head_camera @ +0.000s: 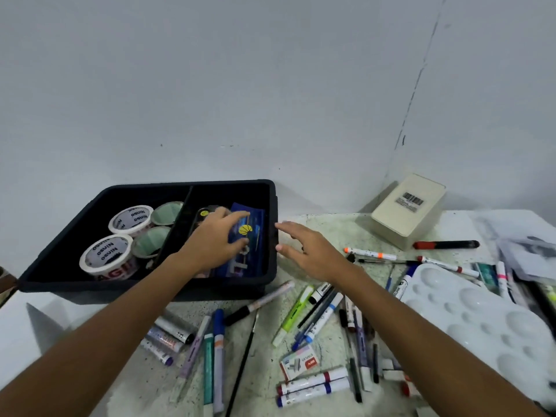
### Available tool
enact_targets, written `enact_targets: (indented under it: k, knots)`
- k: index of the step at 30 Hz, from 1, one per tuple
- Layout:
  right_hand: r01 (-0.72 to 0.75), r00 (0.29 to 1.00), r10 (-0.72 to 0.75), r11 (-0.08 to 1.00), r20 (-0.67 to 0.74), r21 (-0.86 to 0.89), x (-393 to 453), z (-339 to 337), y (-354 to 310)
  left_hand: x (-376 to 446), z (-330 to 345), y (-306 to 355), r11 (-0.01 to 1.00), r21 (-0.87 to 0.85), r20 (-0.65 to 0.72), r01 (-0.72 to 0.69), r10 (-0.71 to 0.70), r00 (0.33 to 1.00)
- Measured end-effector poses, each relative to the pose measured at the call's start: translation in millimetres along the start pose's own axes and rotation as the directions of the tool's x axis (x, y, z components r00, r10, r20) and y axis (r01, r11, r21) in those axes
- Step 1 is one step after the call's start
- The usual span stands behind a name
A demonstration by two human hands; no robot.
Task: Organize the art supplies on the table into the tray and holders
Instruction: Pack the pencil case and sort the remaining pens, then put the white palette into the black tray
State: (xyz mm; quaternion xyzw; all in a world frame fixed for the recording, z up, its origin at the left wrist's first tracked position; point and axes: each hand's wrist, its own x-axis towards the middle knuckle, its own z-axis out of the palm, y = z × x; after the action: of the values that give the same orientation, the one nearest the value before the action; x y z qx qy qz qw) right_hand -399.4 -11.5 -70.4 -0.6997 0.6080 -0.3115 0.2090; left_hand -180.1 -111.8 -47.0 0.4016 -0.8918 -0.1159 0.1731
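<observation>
Over the tray's [272, 203] right compartment, the left hand [215, 239] presses a blue packet [252, 233] flat — fingers spread. Right hand [304, 248] hovers released beside the rim, markers [313, 383] waiting on the worktop [319, 227].

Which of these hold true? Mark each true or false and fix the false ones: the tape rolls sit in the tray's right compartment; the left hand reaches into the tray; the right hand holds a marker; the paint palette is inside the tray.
1. The tape rolls sit in the right compartment of the tray. False: they are in the left compartment.
2. The left hand reaches into the tray. True.
3. The right hand holds a marker. False: it is open, holding nothing.
4. The paint palette is inside the tray. False: it lies on the table.
</observation>
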Motion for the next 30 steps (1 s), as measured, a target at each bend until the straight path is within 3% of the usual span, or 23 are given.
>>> enact_targets:
  k: [3, 5, 10, 13, 16, 19, 24, 30]
  knots:
    - [-0.058, 0.998, 0.058, 0.998, -0.014, 0.002, -32, -31, 15, 4, 0, 44, 0.989, -0.079, -0.169, -0.123, 0.108, 0.980]
    - [-0.117, 0.993, 0.117, 0.993, 0.001, -0.017, -62, -58, 32, 4, 7, 85, 0.978, -0.128, -0.163, -0.162, 0.141, 0.976]
    - [-0.285, 0.958, 0.278, 0.944, -0.065, -0.166, -153, -134, 82, -8, 65, 188, 0.945, -0.249, 0.118, -0.211, 0.246, 0.962]
    - [-0.422, 0.906, 0.403, 0.870, -0.126, -0.254, -204, -168, 111, -13, 109, 234, 0.939, -0.190, 0.263, -0.288, 0.331, 0.906]
    - [-0.535, 0.845, 0.497, 0.772, -0.200, -0.343, -239, -184, 127, -17, 139, 263, 0.955, -0.105, 0.378, -0.277, 0.297, 0.877]
    - [-0.619, 0.784, 0.564, 0.684, -0.260, -0.386, -261, -187, 130, -19, 161, 277, 0.961, -0.029, 0.390, -0.275, 0.264, 0.882]
    - [-0.702, 0.711, 0.636, 0.667, -0.300, -0.250, -273, -179, 138, -17, 176, 280, 0.952, 0.085, 0.350, -0.294, 0.247, 0.903]
    - [-0.589, 0.700, 0.651, 0.759, -0.293, 0.279, -271, -189, 147, -17, 177, 283, 0.961, 0.033, 0.316, -0.273, 0.249, 0.915]
